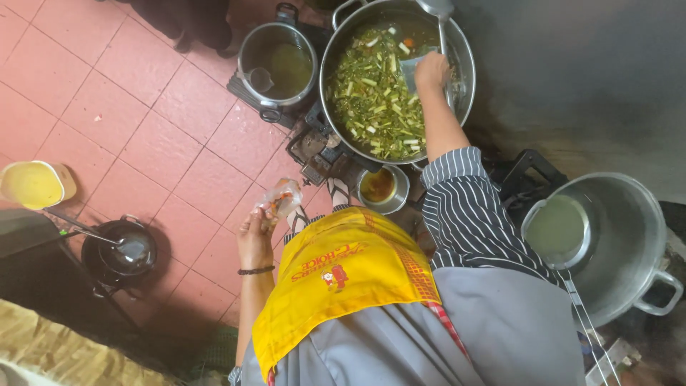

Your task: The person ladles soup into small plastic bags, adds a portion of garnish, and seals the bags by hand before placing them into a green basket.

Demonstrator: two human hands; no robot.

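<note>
Here, left hand (255, 239) holds a clear crumpled packet (280, 199); right hand (431, 71) grips ladle (437, 28).

Floor (128, 107): square terracotta-red tiles with pale grout lines, worn and dull, covering the left and middle of the view.
Wall (572, 78): plain grey, smudged darker low down, filling the upper right.
Cloth (64, 354): crumpled tan fabric at the bottom left corner.
Dark surface (28, 243): a black edge at the far left, above the cloth.
Light: soft, even daylight, no hard shadows.
</note>
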